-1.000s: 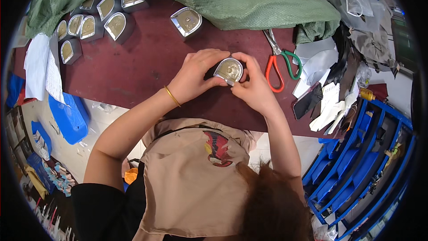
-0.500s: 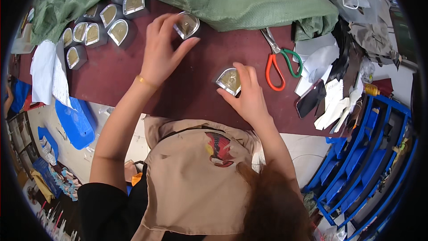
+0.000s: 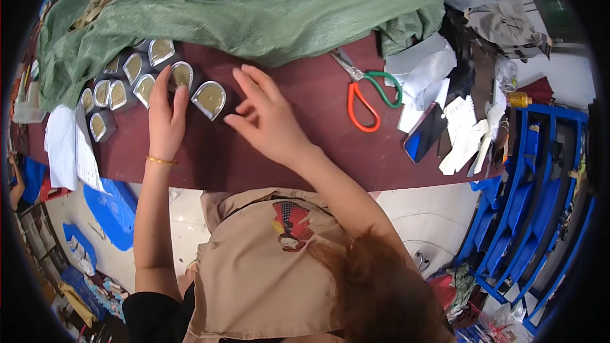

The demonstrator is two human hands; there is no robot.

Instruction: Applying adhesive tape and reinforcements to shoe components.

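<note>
Several small shield-shaped pieces with silver rims and tan insides lie in a group at the table's far left point(image 3: 121, 82). My left hand point(image 3: 164, 117) rests flat on the dark red table point(image 3: 318, 152), its fingertips touching one piece point(image 3: 181, 75). Another such piece point(image 3: 210, 99) lies just right of it. Over the table beside that piece hovers my right hand point(image 3: 270, 121), fingers spread and holding nothing.
A green cloth point(image 3: 254, 6) covers the far side of the table. Orange-and-green scissors point(image 3: 362, 89) lie to the right, with white paper scraps point(image 3: 419, 70), a dark phone point(image 3: 424, 140) and blue racks point(image 3: 540, 203) beyond. White sheets point(image 3: 67, 146) lie at the left edge.
Both hands moved left. The piece held in my right hand and the one my left hand reached for now lie beside the group at the left. Both hands have let go.
</note>
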